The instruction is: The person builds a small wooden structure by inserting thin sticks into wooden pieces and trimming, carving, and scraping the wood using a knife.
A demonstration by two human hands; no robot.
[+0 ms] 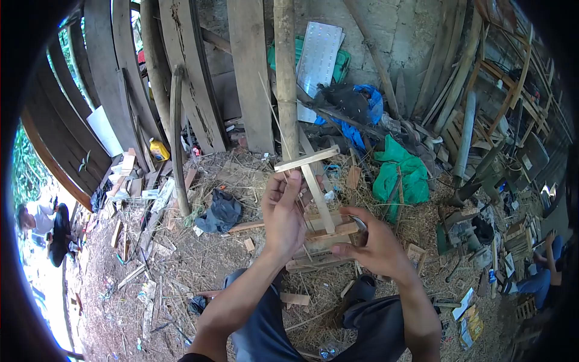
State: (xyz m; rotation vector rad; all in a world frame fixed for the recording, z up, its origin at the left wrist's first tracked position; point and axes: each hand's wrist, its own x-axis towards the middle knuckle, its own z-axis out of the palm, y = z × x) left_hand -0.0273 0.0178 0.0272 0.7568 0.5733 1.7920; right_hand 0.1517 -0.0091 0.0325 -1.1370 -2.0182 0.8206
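Observation:
My left hand (286, 214) is closed on a T-shaped wooden piece (314, 181), gripping it near the joint of crossbar and stem. A thin light strip (273, 105) rises up and left from beside that hand. The stem slants down to the right, toward my right hand (381, 248). That hand is curled, thumb and index finger apart, around a small dark, shiny-edged thing (362, 227) that I cannot make out. Wooden blocks (338, 231) lie behind and below the stem's lower end; whether they touch it is unclear.
A wooden post (286, 78) stands straight ahead. Around it lie green plastic (399, 175), a dark cloth (219, 212) and wood scraps on littered ground. A yellow jug (159, 150) stands left. Other people sit at the far left (45, 220) and far right (543, 271).

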